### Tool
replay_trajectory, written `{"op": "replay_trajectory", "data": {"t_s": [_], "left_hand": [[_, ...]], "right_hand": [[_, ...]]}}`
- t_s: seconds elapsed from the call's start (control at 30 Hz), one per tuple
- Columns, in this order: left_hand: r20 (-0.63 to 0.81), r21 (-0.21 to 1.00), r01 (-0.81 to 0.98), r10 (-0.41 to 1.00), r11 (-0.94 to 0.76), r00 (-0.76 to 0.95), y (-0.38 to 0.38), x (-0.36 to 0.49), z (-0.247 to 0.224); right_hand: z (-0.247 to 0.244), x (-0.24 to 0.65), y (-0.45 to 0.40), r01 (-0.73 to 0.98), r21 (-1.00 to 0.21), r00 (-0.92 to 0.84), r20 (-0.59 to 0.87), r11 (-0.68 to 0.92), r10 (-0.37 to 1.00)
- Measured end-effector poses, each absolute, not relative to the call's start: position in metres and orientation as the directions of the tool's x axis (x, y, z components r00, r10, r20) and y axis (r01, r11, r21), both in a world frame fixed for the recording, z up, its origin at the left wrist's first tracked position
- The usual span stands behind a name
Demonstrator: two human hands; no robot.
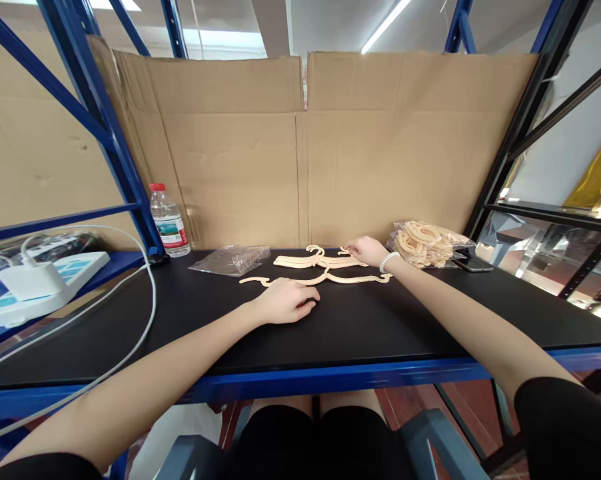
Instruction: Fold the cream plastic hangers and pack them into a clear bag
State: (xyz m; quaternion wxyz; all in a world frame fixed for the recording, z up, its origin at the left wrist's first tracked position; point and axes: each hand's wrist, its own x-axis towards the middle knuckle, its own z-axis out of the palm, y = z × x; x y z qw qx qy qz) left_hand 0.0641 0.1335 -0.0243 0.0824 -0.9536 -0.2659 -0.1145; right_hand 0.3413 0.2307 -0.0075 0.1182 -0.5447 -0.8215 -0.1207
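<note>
Several beige hangers lie on the black tabletop (380, 327) in front of me. A single hanger (355, 278) lies nearest, and behind it is a small group of hangers (296, 261). My left hand (286, 301) rests palm down at the near hanger's left part, fingers apart, with nothing seen in it. My right hand (368, 251), with a white bead bracelet (389, 261) at the wrist, reaches to the right end of the rear hangers; its fingertips are bent around a small hanger part. A plastic-wrapped bundle of hangers (423, 243) lies right of that hand.
A clear plastic bag (231, 260) lies at the back left, beside a red-capped bottle (169, 223). A phone (473, 263) lies at the right. A white cable (154, 300) crosses the left side near a power strip (75, 277). Cardboard (230, 160) stands behind.
</note>
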Motion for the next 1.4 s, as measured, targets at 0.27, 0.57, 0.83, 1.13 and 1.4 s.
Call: {"op": "replay_trajectory", "data": {"t_s": [0.27,0.57,0.83,1.13,1.4], "left_hand": [[0.304,-0.059,0.547,0.506,-0.835,0.807,0.133,0.067,-0.031],[0.323,-0.039,0.531,0.492,-0.846,0.808,0.134,0.066,-0.033],[0.320,-0.034,0.526,0.489,-0.850,0.811,0.134,0.066,-0.032],[0.328,0.031,0.541,0.520,-0.841,0.789,0.134,0.067,-0.033],[0.420,0.792,0.270,0.809,-0.548,0.410,0.135,0.083,-0.035]], "right_hand": [[-0.003,0.333,0.278,0.898,0.168,-0.432,0.166,0.406,0.886],[-0.013,0.328,0.292,0.850,0.263,-0.499,0.128,0.456,0.857],[-0.020,0.331,0.288,0.834,0.288,-0.528,0.170,0.470,0.832],[0.003,0.340,0.270,0.896,0.131,-0.439,0.418,0.425,0.795],[-0.004,0.295,0.191,0.250,-0.760,-0.237,0.553,0.600,0.799]]}}
